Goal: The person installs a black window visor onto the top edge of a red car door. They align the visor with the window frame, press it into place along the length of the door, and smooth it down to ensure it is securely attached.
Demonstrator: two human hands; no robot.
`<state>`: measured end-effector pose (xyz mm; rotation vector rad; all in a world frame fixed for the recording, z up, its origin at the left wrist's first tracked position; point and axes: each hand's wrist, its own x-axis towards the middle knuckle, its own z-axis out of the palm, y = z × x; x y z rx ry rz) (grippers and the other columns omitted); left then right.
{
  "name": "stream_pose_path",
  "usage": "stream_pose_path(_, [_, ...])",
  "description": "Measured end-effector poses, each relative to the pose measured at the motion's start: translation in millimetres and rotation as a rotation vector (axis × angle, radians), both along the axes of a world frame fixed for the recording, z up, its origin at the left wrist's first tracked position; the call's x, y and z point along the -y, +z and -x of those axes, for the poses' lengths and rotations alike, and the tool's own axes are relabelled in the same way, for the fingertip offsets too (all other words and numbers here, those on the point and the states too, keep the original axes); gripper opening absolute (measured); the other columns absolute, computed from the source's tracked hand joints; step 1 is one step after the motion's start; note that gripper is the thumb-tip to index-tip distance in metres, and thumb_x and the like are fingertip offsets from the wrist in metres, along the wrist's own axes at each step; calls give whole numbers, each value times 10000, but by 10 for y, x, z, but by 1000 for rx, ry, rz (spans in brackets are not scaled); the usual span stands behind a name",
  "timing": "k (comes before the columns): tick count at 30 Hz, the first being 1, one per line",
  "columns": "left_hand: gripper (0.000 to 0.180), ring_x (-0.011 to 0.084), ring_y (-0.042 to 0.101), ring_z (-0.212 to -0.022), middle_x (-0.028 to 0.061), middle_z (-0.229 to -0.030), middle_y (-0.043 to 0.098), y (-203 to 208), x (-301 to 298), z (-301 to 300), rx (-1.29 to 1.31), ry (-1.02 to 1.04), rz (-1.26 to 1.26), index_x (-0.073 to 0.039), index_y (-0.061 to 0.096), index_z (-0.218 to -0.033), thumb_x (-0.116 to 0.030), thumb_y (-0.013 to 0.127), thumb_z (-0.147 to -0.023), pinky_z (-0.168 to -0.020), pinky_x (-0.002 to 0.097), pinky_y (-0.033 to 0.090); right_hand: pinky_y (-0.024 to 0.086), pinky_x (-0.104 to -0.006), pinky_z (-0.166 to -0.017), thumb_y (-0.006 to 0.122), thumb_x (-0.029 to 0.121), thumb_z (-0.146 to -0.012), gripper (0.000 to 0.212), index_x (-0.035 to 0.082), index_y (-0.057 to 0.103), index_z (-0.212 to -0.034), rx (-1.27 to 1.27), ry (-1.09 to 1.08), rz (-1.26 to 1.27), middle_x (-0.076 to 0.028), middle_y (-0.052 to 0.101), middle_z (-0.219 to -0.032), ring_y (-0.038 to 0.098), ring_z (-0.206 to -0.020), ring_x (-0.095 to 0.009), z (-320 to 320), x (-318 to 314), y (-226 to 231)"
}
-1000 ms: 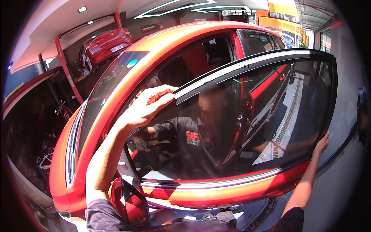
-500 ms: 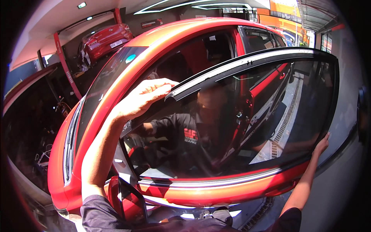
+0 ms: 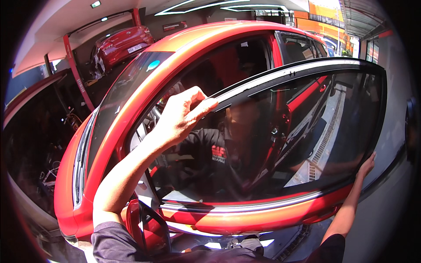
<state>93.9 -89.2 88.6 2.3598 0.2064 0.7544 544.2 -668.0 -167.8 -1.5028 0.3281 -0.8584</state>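
An open red car door [image 3: 258,217] fills the middle, its dark tinted window [image 3: 210,175] facing me. A black window frame [image 3: 351,64] with a pale strip along its upper edge arches over the glass. My left hand [image 3: 184,111] is closed at the front part of that upper edge, thumb and fingers pinching it; whether a thin trim piece lies between them is hidden. My right hand [image 3: 367,165] grips the rear edge of the door, fingers partly behind it. My body and arm are reflected in the glass.
The red car body [image 3: 197,37] stands behind the door, its windshield [image 3: 127,83] at left. A side mirror [image 3: 147,228] juts out near my left elbow. Another red car [image 3: 120,48] is raised on a red lift post [image 3: 78,72]. A grey wall [image 3: 397,87] rises at right.
My left hand has moved right and slightly down along the frame's upper edge, its fingers now more curled. My right hand stays at the rear edge, and the view has shifted slightly.
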Motion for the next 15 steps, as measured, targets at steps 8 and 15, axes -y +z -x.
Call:
stream_pose_path(8, [634, 330, 688, -990, 187, -1262, 607, -260, -260, 388, 189, -35, -990, -110, 534, -1391, -80, 776, -806, -798, 376, 598, 427, -389, -1021, 430, 610, -992, 790, -101, 563, -1312, 3, -88, 123, -234, 618, -1298, 585, -1184, -356, -88, 126, -91])
stream_pose_path(15, [661, 292, 584, -751, 128, -881, 516, -228, -223, 277, 158, -11, -1098, -124, 468, -1456, -181, 734, -853, -581, 394, 510, 426, -380, -1014, 431, 585, -1004, 766, -105, 560, -1311, 22, -30, 16, -234, 619, -1300, 586, -1189, -345, 46, 23, -58])
